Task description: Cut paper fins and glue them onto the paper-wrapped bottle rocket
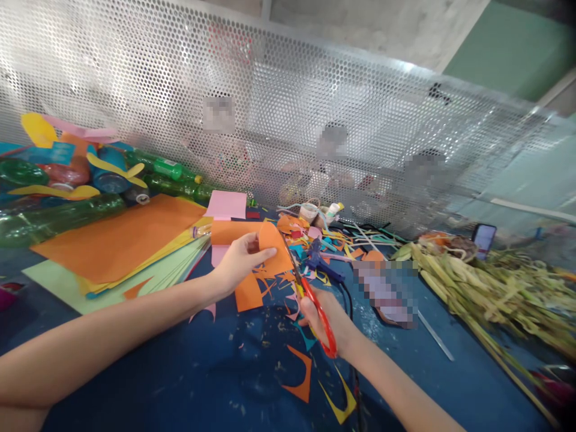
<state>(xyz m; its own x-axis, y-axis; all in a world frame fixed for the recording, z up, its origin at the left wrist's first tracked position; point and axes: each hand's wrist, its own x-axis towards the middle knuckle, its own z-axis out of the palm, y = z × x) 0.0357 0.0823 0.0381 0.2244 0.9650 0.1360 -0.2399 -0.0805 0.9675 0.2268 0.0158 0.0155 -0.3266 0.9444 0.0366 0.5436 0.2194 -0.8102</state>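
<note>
My left hand (238,262) pinches a piece of orange paper (275,255) with a rounded top edge, thumb in front and fingers behind. In my right hand (327,318) is a pair of scissors (320,306) with red handles. Their blades meet the right edge of the orange paper; whether they are apart is hard to make out. Beneath and behind the hands lie an orange rectangle of paper (249,293) and many small coloured scraps. A blue glue gun (321,262) rests just beyond the scissors.
Stacked coloured sheets (121,240) lie at the left, with green plastic bottles (58,217) behind them. Dried corn husks (495,288) spread over the right side, near a phone (485,240). A perforated metal screen (279,114) borders the table's back; people show dimly behind it.
</note>
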